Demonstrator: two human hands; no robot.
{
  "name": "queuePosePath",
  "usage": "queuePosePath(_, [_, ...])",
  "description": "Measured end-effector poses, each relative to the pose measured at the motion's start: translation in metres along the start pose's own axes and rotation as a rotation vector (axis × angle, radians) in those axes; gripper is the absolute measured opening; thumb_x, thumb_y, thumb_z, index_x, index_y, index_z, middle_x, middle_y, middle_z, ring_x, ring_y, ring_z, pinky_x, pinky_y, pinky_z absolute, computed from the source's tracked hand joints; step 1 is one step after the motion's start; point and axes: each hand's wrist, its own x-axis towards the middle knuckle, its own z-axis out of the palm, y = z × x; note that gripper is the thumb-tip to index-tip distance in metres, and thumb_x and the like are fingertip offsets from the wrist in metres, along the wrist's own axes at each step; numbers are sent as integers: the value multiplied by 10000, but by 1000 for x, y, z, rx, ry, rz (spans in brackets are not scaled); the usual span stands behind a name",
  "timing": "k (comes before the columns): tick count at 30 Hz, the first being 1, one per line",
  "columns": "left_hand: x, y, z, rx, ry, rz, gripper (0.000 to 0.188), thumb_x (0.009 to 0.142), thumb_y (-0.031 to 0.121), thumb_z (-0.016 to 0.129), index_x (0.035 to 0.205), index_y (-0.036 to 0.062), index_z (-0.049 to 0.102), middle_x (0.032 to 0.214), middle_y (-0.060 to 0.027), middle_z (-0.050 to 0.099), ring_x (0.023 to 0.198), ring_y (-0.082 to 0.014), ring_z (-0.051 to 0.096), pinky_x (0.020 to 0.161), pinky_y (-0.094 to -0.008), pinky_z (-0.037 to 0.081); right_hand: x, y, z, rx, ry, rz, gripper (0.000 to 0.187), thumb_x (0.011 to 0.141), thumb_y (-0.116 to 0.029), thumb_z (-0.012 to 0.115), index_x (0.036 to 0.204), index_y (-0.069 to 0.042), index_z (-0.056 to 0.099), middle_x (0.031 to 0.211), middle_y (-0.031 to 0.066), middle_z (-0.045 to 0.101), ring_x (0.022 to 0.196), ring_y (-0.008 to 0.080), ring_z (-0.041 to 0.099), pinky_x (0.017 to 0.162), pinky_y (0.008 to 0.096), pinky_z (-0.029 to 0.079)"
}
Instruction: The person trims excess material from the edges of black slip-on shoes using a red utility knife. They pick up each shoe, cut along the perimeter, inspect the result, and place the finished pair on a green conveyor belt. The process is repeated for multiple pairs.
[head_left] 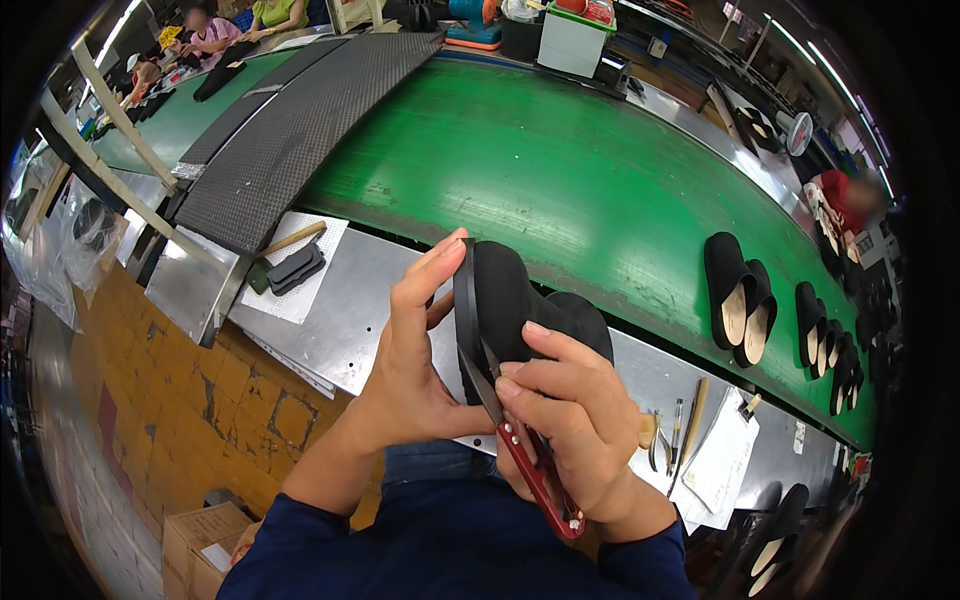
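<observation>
My left hand (405, 370) grips a black slipper (500, 295) by its sole edge, fingers along the far end and thumb at the near end. The slipper is tilted on its side above the metal ledge. In my right hand (575, 420) is a pair of thread snips (530, 470) with red handles. Their dark blades lie against the near part of the slipper, by the sole edge. Another rounded black part (582, 318) shows behind my right fingers; whether it belongs to a second slipper I cannot tell.
Pairs of black slippers (738, 300) stand on the green conveyor belt (480, 150) at right. Pliers (655, 442), a pen and papers (720, 460) lie on the metal ledge (350, 310). A brush-like black block (297, 268) sits at left. Other people work farther off.
</observation>
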Motion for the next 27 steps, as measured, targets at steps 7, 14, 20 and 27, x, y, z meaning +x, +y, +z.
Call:
queuePosePath(7, [-1, 0, 0, -48, 0, 4, 1246, 497, 221, 981, 1494, 74, 247, 1540, -248, 272, 1425, -377, 348, 1072, -508, 443, -11, -6, -2, 121, -73, 62, 203, 746, 22, 693, 940, -3, 639, 947, 137, 672, 1083, 444, 654, 806, 407, 614])
queuePosePath(14, [1, 2, 2, 29, -32, 54, 1214, 533, 207, 969, 1497, 71, 244, 1543, -245, 269, 1419, -381, 356, 1071, -504, 442, -7, -3, -5, 53, 9, 36, 294, 684, -67, 753, 959, 11, 682, 961, 117, 669, 1021, 363, 676, 749, 347, 590])
queuePosePath(20, [0, 1, 1, -44, -30, 7, 1229, 539, 229, 972, 1506, 72, 230, 1549, -236, 263, 1411, -365, 372, 1070, -489, 443, -15, -6, -1, 11, -34, -13, 260, 714, -117, 731, 933, 18, 691, 964, 123, 666, 1077, 399, 654, 789, 382, 616])
queuePosePath(27, [0, -1, -5, -74, -82, 7, 1246, 540, 235, 973, 1513, 76, 212, 1554, -219, 259, 1406, -342, 381, 1084, -472, 430, -32, -1, -2, 240, 14, 48, 288, 708, -103, 774, 949, 21, 677, 963, 133, 660, 1086, 425, 656, 775, 386, 626])
